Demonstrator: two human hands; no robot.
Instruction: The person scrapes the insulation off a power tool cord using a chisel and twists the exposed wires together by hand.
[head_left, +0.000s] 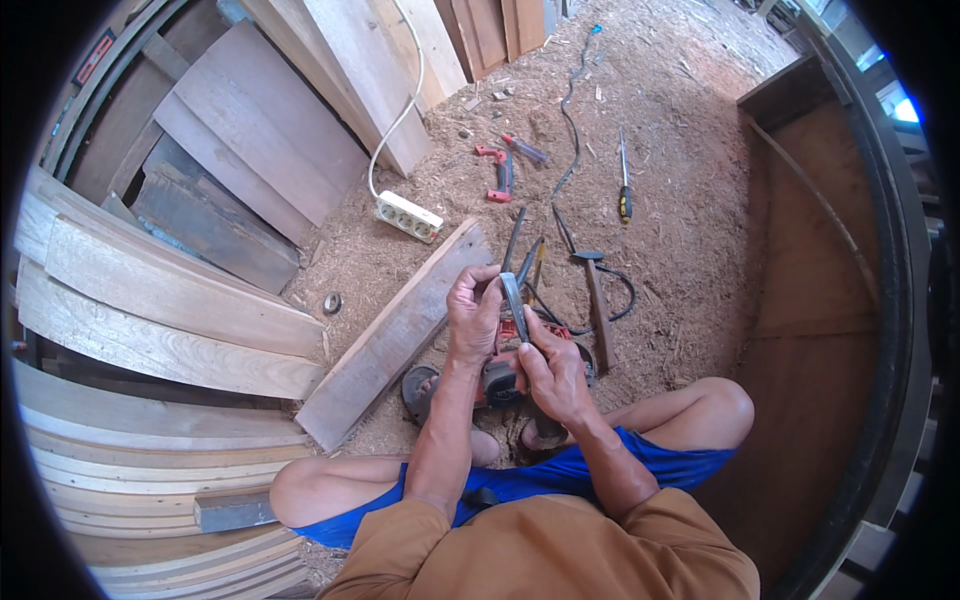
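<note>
The left forearm (440,450) and the right forearm (612,462) are angled inward, and the hands are brought close together in front of the body. The left hand (474,318) is held slightly farther forward, almost in line with its forearm, its thumb and forefinger drawn into a pinch. The right hand (560,378) is tilted toward the left, with the fingers curled and the thumb pressed forward. The left knee (305,488) and the right knee (725,405) are bent and spread wide.
</note>
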